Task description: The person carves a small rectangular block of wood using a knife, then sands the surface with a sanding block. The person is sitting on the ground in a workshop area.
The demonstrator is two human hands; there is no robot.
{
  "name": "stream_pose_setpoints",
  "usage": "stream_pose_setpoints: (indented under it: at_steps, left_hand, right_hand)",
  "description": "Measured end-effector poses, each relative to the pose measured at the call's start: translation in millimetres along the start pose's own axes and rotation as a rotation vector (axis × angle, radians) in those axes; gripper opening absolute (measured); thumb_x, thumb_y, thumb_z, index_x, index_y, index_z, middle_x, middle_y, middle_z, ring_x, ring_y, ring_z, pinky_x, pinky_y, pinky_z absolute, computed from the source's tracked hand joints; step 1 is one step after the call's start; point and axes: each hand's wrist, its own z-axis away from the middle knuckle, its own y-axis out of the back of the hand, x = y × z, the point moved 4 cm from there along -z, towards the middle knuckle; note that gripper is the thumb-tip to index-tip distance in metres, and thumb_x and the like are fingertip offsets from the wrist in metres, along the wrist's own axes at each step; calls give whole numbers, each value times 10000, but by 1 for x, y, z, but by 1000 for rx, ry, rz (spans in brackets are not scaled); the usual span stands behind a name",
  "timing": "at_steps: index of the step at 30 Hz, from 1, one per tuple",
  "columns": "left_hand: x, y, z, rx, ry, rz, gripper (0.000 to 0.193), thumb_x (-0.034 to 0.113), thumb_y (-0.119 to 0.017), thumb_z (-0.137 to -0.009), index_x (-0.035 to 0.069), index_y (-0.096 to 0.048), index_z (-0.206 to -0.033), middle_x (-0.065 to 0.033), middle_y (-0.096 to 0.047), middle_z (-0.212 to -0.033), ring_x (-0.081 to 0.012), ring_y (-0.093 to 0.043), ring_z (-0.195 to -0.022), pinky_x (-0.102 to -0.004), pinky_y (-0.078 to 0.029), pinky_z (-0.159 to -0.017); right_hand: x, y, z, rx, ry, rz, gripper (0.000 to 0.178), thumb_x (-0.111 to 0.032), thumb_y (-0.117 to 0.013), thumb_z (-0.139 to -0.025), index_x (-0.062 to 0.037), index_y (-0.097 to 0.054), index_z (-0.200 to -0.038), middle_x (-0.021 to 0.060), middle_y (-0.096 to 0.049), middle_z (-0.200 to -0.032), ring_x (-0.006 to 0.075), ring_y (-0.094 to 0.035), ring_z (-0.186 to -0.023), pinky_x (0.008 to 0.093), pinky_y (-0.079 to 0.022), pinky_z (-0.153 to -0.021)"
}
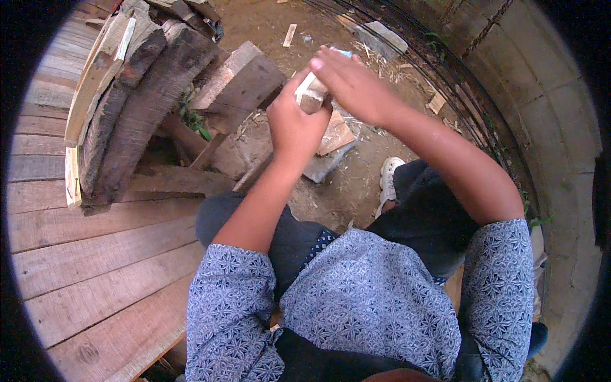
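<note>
My left hand [296, 130] is closed round a short, pale piece of wood [311, 95], held up in front of me. Over its far end lies my right hand [350, 86], fingers bent down and thumb along the near side. A bit of something whitish-blue [344, 53] shows at the right fingertips. What this hand grips is mostly hidden beneath it. Below my hands, a flat piece of light wood [337, 134] rests on a grey block [331, 162] on the ground.
Rough, split wood pieces [146, 102] are stacked on the plank surface [108, 254] at my left. A squared timber [238, 76] juts out beside them. Shavings litter the dirt floor [254, 19]. Black cables [458, 95] run along the block wall [547, 83] on the right.
</note>
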Motion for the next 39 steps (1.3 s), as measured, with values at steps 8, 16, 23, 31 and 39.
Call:
stream_pose_setpoints:
  at_steps: [8, 16, 23, 31, 39]
  left_hand:
    - [-7, 1, -1, 8, -56, -36, 426, 184, -744, -774, 19, -644, -1155, -223, -702, -963, -379, -685, -939, -411, -531, -804]
    - [-5, 0, -3, 12, -62, -63, 459, 200, -759, -752, -9, -650, -1146, -211, -714, -939, -330, -712, -895, -398, -537, -777]
    - [4, 9, -7, 13, -44, -46, 473, 123, -771, -706, -16, -665, -1146, -193, -718, -1034, -250, -705, -952, -334, -528, -838]
    - [9, 20, -14, 19, 40, 77, 467, 68, -751, -697, -36, -660, -1143, -140, -727, -1013, -166, -684, -927, -306, -527, -840]
    - [10, 23, -11, 44, 169, 267, 468, 30, -746, -709, -30, -651, -1163, -112, -710, -1053, -151, -662, -934, -299, -526, -839]
  right_hand:
    - [-19, 9, 0, 55, -15, -135, 731, -511, -374, -993, 101, -408, -1391, 301, -409, -1454, 393, -373, -1389, 551, -241, -1154]
    - [-11, 13, -2, -57, -44, -125, 748, -506, -371, -1005, 84, -314, -1461, 273, -323, -1521, 363, -270, -1452, 440, -185, -1195]
    - [5, 12, -4, 35, -7, -102, 840, -599, -390, -964, 94, -343, -1436, 306, -354, -1485, 400, -314, -1421, 475, -209, -1181]
    - [-1, 4, -1, 181, 102, -9, 894, -641, -427, -938, 69, -297, -1467, 291, -318, -1516, 437, -266, -1433, 494, -176, -1189]
    - [-3, -1, 3, 232, 212, 49, 833, -564, -506, -921, 84, -357, -1422, 298, -400, -1457, 444, -319, -1401, 530, -241, -1142]
